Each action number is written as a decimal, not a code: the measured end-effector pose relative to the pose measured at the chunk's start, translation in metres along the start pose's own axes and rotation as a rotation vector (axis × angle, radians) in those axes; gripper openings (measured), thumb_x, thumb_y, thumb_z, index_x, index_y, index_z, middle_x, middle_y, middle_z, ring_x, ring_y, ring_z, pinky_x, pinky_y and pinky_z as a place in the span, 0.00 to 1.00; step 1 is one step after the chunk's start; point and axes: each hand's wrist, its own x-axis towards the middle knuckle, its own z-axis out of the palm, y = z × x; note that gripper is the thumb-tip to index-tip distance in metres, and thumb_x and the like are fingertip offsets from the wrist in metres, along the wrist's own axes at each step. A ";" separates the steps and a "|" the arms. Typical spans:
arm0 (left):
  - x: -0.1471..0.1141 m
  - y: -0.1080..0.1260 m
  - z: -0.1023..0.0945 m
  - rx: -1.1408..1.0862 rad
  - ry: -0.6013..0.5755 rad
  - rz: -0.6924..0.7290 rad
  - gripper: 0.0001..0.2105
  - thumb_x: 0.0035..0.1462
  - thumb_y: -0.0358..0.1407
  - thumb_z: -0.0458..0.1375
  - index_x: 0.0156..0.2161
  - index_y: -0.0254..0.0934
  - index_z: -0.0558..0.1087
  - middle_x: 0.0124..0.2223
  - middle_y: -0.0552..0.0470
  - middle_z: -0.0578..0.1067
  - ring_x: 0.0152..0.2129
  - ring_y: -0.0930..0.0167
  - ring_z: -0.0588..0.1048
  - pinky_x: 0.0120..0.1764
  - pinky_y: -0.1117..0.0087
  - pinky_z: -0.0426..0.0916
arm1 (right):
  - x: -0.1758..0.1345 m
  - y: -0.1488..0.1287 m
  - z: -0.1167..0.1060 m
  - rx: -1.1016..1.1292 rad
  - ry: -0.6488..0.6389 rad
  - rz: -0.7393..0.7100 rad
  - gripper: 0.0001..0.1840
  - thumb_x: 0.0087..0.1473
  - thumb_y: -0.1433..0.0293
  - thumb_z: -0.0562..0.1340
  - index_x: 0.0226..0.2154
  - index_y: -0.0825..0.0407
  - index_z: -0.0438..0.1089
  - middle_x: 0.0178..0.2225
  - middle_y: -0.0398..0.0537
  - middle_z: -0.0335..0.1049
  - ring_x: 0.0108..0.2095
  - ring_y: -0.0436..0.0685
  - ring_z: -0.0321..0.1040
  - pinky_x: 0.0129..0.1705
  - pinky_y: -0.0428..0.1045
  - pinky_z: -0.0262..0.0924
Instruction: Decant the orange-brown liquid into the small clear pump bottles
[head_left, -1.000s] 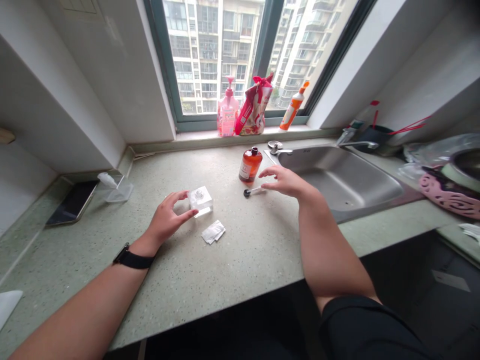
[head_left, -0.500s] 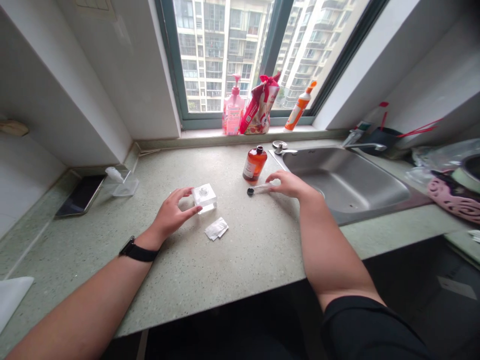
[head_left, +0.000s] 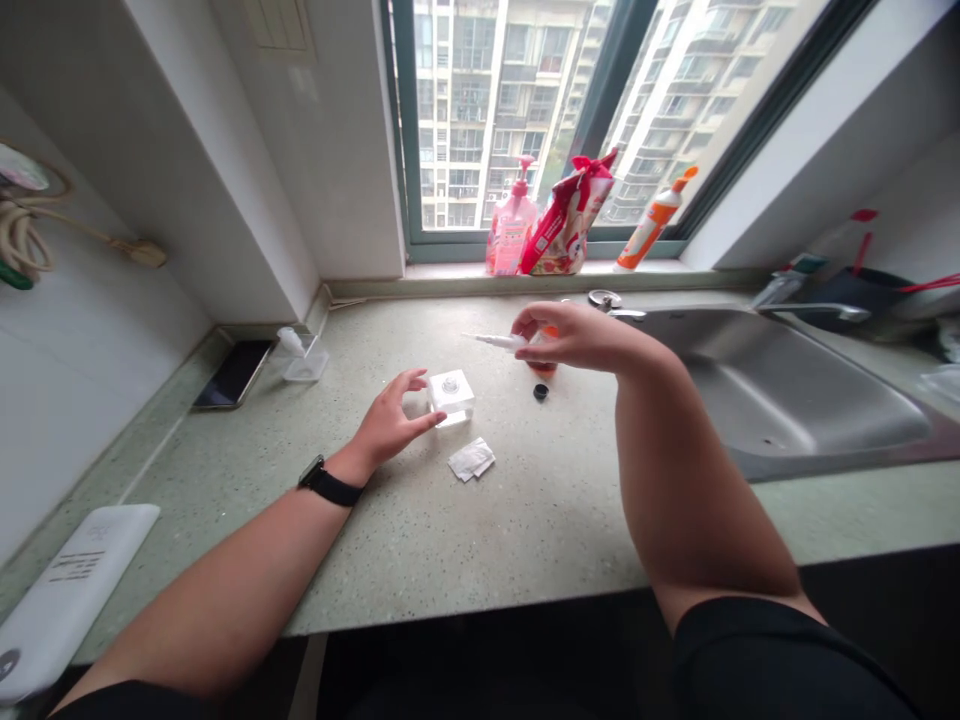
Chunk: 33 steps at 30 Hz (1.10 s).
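Note:
My left hand [head_left: 394, 415] rests on the counter with thumb and fingers curved around the left side of a clear square glass bottle [head_left: 451, 397]. The bottle stands upright, its round neck uncovered. Raised above the counter, my right hand [head_left: 566, 337] pinches a slim translucent dropper [head_left: 496, 341], whose thin tip points left. Behind that hand stands an amber bottle [head_left: 543, 368], mostly hidden. A small black cap [head_left: 541, 392] lies in front of the amber bottle. Folded white tissue [head_left: 472, 459] lies just in front of the glass bottle.
A steel sink [head_left: 810, 390] with a faucet [head_left: 825, 310] is at the right. On the sill stand a pink pump bottle [head_left: 512, 230], a red bag [head_left: 568, 220] and an orange bottle [head_left: 654, 222]. A phone [head_left: 234, 374] and clear plastic box [head_left: 306, 362] lie left; a white case [head_left: 82, 590] lies nearer.
My right hand has lifted the dropper off the counter and turned its thin tip to the left, now in front of the amber bottle. My left hand stays at the glass bottle.

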 end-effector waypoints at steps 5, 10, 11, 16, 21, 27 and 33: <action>-0.002 0.003 -0.001 -0.005 -0.009 0.006 0.31 0.57 0.50 0.71 0.60 0.41 0.71 0.56 0.44 0.79 0.55 0.57 0.78 0.61 0.51 0.71 | 0.016 -0.031 0.010 -0.146 0.064 -0.115 0.15 0.54 0.56 0.68 0.41 0.46 0.78 0.44 0.48 0.80 0.41 0.60 0.75 0.43 0.54 0.65; -0.002 0.004 -0.001 -0.016 -0.019 0.002 0.29 0.57 0.49 0.71 0.60 0.42 0.71 0.59 0.43 0.78 0.56 0.57 0.78 0.62 0.50 0.71 | 0.013 -0.030 0.012 -0.196 0.075 -0.177 0.15 0.54 0.57 0.67 0.41 0.47 0.78 0.41 0.47 0.80 0.40 0.59 0.75 0.43 0.54 0.65; -0.002 0.005 -0.001 -0.017 -0.016 0.004 0.29 0.57 0.48 0.71 0.60 0.42 0.71 0.59 0.43 0.77 0.56 0.57 0.78 0.62 0.50 0.71 | 0.012 -0.030 0.011 -0.200 0.072 -0.197 0.14 0.55 0.57 0.67 0.41 0.47 0.78 0.41 0.47 0.80 0.39 0.59 0.75 0.43 0.54 0.65; -0.002 0.004 0.000 -0.007 -0.005 0.017 0.29 0.58 0.49 0.71 0.60 0.42 0.71 0.59 0.44 0.77 0.56 0.57 0.78 0.62 0.51 0.71 | 0.007 -0.031 0.015 -0.257 0.042 -0.269 0.12 0.55 0.60 0.67 0.41 0.47 0.78 0.38 0.47 0.80 0.37 0.58 0.74 0.41 0.53 0.63; -0.002 0.004 -0.001 -0.004 -0.003 0.021 0.29 0.58 0.49 0.71 0.60 0.42 0.71 0.59 0.44 0.77 0.56 0.58 0.78 0.62 0.51 0.71 | 0.013 -0.032 0.028 -0.243 0.032 -0.315 0.10 0.54 0.65 0.68 0.41 0.48 0.79 0.39 0.47 0.80 0.38 0.58 0.74 0.41 0.52 0.62; -0.002 0.005 -0.001 -0.012 -0.007 0.002 0.29 0.58 0.50 0.71 0.60 0.42 0.71 0.59 0.44 0.77 0.56 0.57 0.78 0.62 0.51 0.70 | 0.028 -0.025 0.049 -0.124 -0.038 -0.401 0.11 0.53 0.64 0.70 0.41 0.45 0.79 0.42 0.47 0.80 0.41 0.59 0.73 0.44 0.52 0.62; -0.003 0.004 -0.001 -0.010 -0.009 -0.001 0.28 0.57 0.49 0.71 0.59 0.43 0.72 0.58 0.45 0.77 0.57 0.57 0.77 0.63 0.52 0.70 | 0.043 -0.017 0.064 0.026 -0.066 -0.391 0.15 0.55 0.57 0.71 0.42 0.46 0.80 0.41 0.48 0.79 0.42 0.59 0.74 0.46 0.54 0.65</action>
